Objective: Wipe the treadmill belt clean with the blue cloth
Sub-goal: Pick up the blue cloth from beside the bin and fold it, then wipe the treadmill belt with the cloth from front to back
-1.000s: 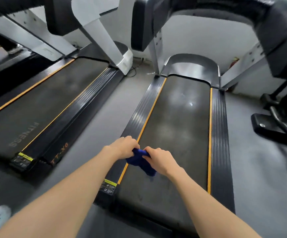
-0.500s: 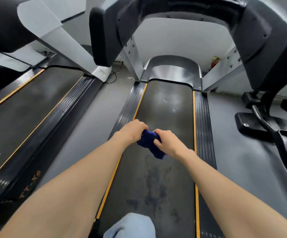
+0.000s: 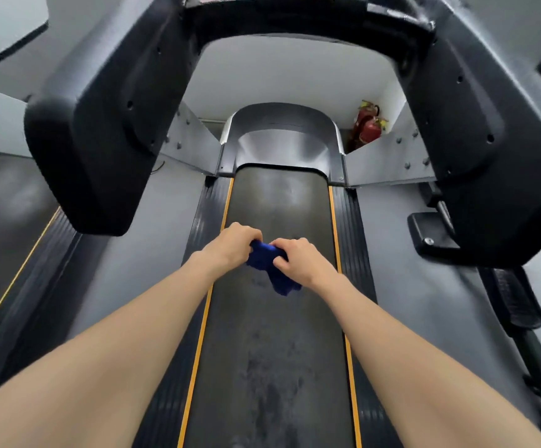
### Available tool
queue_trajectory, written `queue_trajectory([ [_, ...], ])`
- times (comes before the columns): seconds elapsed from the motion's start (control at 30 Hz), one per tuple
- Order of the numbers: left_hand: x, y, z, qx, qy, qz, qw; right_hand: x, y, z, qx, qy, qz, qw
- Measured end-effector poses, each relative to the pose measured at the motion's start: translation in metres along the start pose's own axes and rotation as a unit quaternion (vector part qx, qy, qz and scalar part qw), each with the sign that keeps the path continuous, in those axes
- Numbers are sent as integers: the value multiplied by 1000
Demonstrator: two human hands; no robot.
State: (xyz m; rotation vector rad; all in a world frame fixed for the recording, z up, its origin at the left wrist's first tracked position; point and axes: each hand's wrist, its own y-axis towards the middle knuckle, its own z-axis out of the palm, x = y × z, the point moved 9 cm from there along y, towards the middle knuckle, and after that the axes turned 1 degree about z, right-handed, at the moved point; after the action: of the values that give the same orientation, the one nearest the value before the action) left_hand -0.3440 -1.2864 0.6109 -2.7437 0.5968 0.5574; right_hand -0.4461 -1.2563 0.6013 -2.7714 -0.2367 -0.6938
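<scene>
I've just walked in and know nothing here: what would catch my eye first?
At centre, a left hand and a right hand grip a crumpled deep-blue cloth over the dark, smudged treadmill belt. A bulky black console frame arches overhead, and red fire extinguishers stand by the far wall, right.

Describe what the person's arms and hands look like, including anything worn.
The left hand and right hand are bare: no gloves, rings or watch show. The left forearm and right forearm are uncovered to the frame's lower edge, with no sleeve, strap or marking in view.
</scene>
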Motion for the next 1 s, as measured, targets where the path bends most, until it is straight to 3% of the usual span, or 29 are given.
queue_trajectory([
  [0.23, -1, 97, -44, -10, -4, -21, 1000, -23, 77, -65, -25, 12, 31, 999],
  [0.4, -2, 204, -46, 33, 97, -20, 995, -83, 162, -101, 59, 47, 77, 994],
  [0.5, 7, 270, -49, 1, 122, -15, 992, -110, 223, -112, 81, 84, 68, 991],
  [0.6, 18, 321, -38, -30, 128, -6, 991, -144, 279, -119, 53, 69, 76, 993],
  [0.87, 106, 443, 21, 88, 130, -75, 985, -239, 413, -63, 60, 21, 167, 984],
  [1.0, 167, 515, 92, 109, 142, -118, 977, -311, 484, 13, 54, 77, 249, 964],
])
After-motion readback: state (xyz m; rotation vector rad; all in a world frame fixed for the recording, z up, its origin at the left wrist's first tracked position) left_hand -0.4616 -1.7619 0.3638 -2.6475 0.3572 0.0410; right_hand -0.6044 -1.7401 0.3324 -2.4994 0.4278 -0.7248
